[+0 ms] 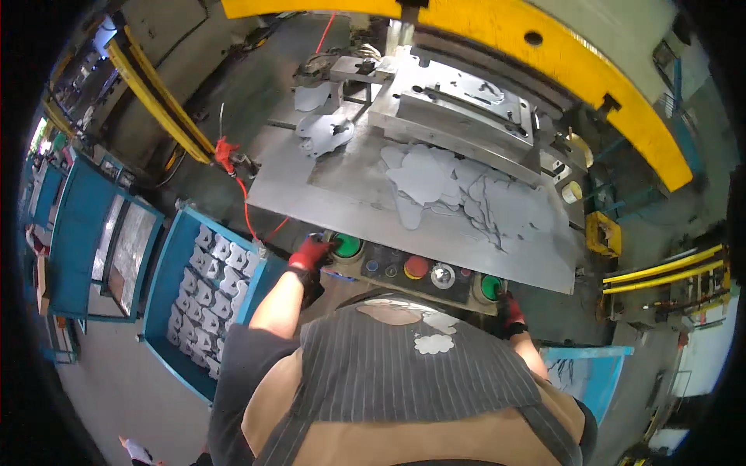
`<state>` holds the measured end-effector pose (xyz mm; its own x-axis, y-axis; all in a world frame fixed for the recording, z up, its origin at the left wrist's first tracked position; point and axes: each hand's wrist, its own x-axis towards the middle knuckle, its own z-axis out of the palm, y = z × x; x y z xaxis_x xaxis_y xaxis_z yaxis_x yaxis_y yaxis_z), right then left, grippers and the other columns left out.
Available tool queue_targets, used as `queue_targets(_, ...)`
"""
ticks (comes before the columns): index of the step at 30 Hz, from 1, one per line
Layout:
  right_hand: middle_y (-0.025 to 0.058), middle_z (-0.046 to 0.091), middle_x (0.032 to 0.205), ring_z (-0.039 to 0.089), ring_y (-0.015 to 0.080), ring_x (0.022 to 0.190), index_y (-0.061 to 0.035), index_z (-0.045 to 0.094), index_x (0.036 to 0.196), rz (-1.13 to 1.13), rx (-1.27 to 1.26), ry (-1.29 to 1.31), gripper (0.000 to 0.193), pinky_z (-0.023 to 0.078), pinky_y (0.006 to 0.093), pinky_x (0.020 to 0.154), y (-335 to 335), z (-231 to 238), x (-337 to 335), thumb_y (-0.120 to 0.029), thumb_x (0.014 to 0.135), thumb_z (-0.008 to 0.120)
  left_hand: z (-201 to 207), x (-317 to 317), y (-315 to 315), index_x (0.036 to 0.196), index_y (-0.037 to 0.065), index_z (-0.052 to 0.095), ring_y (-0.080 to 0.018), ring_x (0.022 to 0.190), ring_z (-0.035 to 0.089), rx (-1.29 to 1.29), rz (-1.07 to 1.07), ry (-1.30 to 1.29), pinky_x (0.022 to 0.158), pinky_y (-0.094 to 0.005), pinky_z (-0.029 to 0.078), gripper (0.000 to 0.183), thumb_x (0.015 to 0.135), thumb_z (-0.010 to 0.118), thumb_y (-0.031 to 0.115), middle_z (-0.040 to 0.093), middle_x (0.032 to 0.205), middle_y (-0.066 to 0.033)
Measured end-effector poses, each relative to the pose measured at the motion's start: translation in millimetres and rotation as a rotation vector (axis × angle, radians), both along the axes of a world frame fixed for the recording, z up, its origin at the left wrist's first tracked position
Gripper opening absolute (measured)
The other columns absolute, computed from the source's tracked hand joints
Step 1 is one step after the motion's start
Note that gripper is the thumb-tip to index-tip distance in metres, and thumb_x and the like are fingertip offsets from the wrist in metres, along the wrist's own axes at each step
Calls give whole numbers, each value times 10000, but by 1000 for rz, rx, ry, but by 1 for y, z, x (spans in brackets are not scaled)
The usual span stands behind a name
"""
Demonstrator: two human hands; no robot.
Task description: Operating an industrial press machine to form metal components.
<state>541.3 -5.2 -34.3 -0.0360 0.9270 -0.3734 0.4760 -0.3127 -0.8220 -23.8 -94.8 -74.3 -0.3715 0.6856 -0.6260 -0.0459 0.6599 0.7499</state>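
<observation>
My left hand point(311, 254), in a red glove with dark fingertips, reaches with outstretched fingers to the left green push button point(346, 245) of a control panel point(384, 273). At the panel's other end my right hand point(510, 310), gloved alike, has its fingers at the right green push button point(491, 287). Neither hand holds anything that I can see. How hard the fingers press cannot be made out. Beyond the panel, flat grey sheet-metal pieces point(423, 177) lie piled on a metal table point(334, 198). Behind them stands a steel die block point(458, 120).
A red button point(416, 267) sits mid-panel. Shaped metal parts point(206, 299) fill a blue bin point(159, 311) at left; another blue bin point(614, 373) stands at right. Cut plates point(324, 135) lie at the table's far left. A yellow beam point(544, 46) arches overhead. A red hose point(246, 206) hangs at left.
</observation>
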Motion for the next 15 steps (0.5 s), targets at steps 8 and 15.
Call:
queue_targets(8,222,445,1084,391,348,1047,2,475,1088,-774,465,-455,495,320,412,887,34,45,0,-361,762,553,21,-3,-74,925,62,559,-171,646,503,637,1065,-397,558,-297,416,301,830,461,330,542,803,-31)
queue_targets(15,175,371,1196,325,330,1114,-73,432,1162,-524,885,-760,562,277,416,925,36,103,-47,-297,683,623,146,20,12,1041,30,478,-143,657,523,757,535,72,598,-274,464,275,882,409,243,546,843,-50)
